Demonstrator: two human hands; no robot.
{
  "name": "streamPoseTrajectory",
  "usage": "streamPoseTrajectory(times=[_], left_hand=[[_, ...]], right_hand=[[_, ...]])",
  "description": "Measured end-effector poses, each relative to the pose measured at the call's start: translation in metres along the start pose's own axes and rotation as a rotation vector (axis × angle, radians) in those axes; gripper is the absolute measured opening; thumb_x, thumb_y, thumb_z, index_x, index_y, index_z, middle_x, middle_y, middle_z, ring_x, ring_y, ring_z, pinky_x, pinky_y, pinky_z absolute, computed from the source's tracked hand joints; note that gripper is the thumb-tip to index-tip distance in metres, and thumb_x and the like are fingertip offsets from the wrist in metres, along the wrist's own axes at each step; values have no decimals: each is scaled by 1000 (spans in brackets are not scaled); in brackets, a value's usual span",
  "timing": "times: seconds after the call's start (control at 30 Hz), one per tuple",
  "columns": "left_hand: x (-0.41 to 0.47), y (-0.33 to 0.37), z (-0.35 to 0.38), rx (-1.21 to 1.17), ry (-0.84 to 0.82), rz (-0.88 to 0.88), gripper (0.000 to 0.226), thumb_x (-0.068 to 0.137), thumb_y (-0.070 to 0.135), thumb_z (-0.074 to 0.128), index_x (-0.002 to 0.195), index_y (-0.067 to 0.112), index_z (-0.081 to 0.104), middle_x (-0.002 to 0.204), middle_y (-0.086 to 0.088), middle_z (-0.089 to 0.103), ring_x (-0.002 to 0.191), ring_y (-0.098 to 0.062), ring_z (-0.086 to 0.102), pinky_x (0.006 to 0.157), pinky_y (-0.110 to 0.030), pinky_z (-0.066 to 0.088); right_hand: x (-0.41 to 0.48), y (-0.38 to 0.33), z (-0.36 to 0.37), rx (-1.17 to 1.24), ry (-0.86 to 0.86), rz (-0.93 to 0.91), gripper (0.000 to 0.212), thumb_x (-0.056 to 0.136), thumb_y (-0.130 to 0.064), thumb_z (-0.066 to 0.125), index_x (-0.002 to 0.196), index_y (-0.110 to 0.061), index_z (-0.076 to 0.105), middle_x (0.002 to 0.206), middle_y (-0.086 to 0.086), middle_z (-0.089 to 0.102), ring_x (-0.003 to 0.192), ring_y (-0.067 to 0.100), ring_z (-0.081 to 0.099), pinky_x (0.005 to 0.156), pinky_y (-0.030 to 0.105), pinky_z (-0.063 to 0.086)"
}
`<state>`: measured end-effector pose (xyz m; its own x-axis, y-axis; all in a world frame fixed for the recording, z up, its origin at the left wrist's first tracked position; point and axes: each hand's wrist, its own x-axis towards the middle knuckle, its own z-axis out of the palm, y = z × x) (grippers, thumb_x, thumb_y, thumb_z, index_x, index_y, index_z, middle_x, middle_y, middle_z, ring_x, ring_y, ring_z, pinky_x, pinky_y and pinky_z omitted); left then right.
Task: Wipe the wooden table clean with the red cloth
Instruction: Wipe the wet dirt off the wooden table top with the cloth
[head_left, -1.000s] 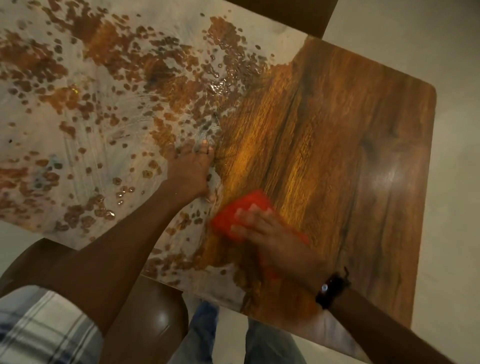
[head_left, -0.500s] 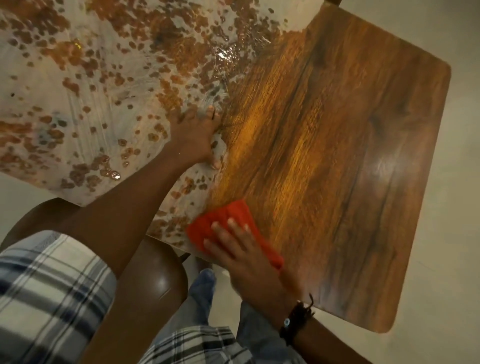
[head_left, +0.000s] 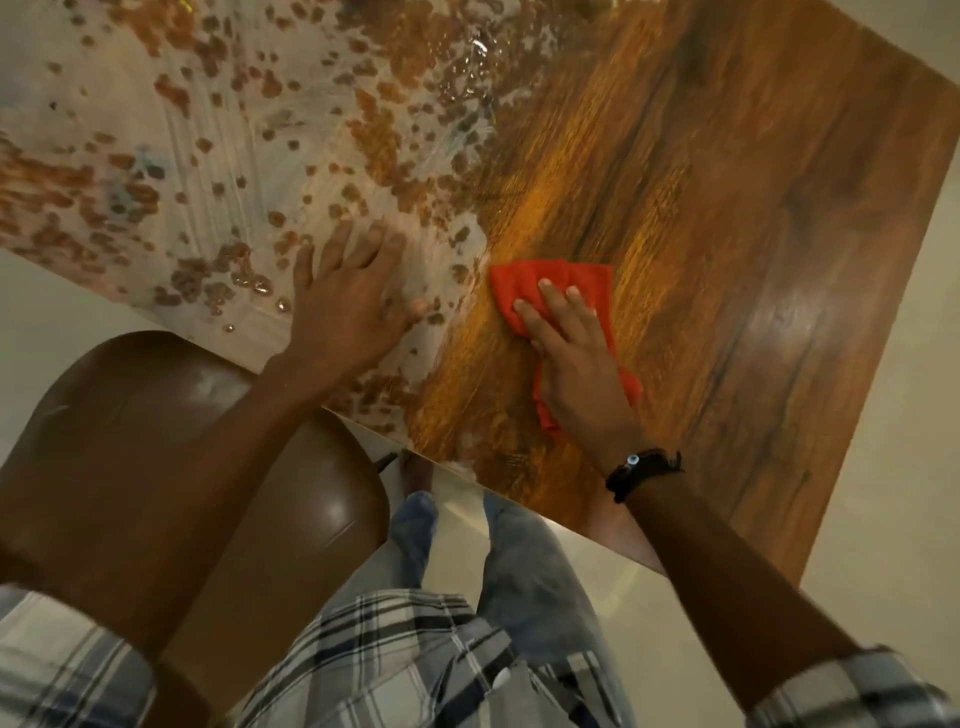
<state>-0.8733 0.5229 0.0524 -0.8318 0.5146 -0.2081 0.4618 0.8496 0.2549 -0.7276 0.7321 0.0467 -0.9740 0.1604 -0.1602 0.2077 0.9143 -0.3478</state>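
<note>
My right hand (head_left: 576, 358) presses the red cloth (head_left: 519, 283) flat-fingered on the wooden table (head_left: 753, 208); my left hand (head_left: 348, 301) rests spread just left of it.

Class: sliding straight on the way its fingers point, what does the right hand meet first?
The right hand would likely meet the whitish wet film first; the left hand lies off that line.

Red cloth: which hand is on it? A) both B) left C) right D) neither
C: the right hand presses flat on the red cloth, while the left hand rests apart from it on the smeared part of the wooden table.
</note>
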Motion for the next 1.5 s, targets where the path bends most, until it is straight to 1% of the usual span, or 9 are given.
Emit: streamPoseTrajectory(times=[0.27, 0.37, 0.6, 0.7, 0.8, 0.93, 1.13, 1.33, 1.5], left_hand=[[-58, -13, 14, -48, 158, -64, 58, 99, 50, 32, 147, 19, 42, 156, -4, 35, 147, -29, 25, 116, -53, 19], [-65, -15, 18, -88, 126, -104, 57, 99, 45, 34, 151, 20, 35, 160, -5, 27, 149, -29, 18, 117, -52, 13], [-85, -19, 20, -162, 158, -155, 54, 100, 41, 37, 149, 18, 40, 160, -7, 27, 149, -31, 18, 115, -56, 19], [-92, -24, 21, -214, 183, -193, 52, 101, 36, 34, 151, 18, 36, 160, -8, 25, 150, -30, 14, 116, -57, 18], [-93, -28, 19, -226, 209, -214, 55, 102, 36, 21, 151, 15, 36, 160, -9, 25, 150, -27, 14, 118, -53, 16], [-91, -29, 16, -261, 214, -269, 59, 101, 37, 12, 150, 13, 37, 160, -6, 24, 151, -23, 14, 121, -46, 13], [-89, -30, 13, -285, 180, -268, 57, 101, 34, 16, 150, 13, 36, 161, -7, 23, 151, -22, 12, 121, -46, 11], [-98, -31, 18, -295, 207, -275, 56, 102, 34, 16, 151, 15, 35, 161, -5, 22, 151, -23, 12, 121, -47, 12], [-104, -35, 31, -327, 200, -255, 61, 103, 40, 8, 152, 14, 32, 161, -5, 24, 151, -22, 12, 121, -48, 11]], right_hand=[[-70, -69, 39, -145, -203, -458, 58, 86, -16, 40, 143, -23, 46, 153, 9, 39, 141, 36, 36, 111, 53, 36], [-24, -42, 23, -83, -154, -321, 70, 87, -8, 63, 149, -27, 35, 159, 4, 28, 147, 31, 22, 117, 52, 20], [108, -6, -17, 83, -7, 7, 48, 103, -7, 37, 148, -22, 40, 161, 5, 23, 150, 31, 12, 123, 47, 13], [82, -35, -2, 28, -23, -52, 58, 98, 1, 36, 150, -24, 34, 162, 3, 18, 151, 30, 8, 123, 48, 11], [19, -77, 22, 2, -136, -268, 56, 95, -16, 24, 149, -23, 37, 161, 7, 23, 149, 36, 14, 121, 52, 10], [-39, -104, 43, -110, -296, -477, 62, 88, -16, 22, 146, -23, 42, 158, 7, 31, 146, 36, 25, 118, 53, 23], [39, -56, 16, -62, -127, -258, 63, 95, 3, 37, 149, -28, 34, 161, 2, 22, 150, 30, 15, 121, 46, 17], [135, -26, -16, 58, 16, 44, 51, 101, -4, 34, 148, -23, 38, 161, 6, 22, 150, 31, 12, 123, 46, 12], [60, -89, 22, 33, -32, -184, 58, 95, -3, 34, 149, -23, 36, 161, 6, 22, 149, 34, 13, 119, 46, 2]])
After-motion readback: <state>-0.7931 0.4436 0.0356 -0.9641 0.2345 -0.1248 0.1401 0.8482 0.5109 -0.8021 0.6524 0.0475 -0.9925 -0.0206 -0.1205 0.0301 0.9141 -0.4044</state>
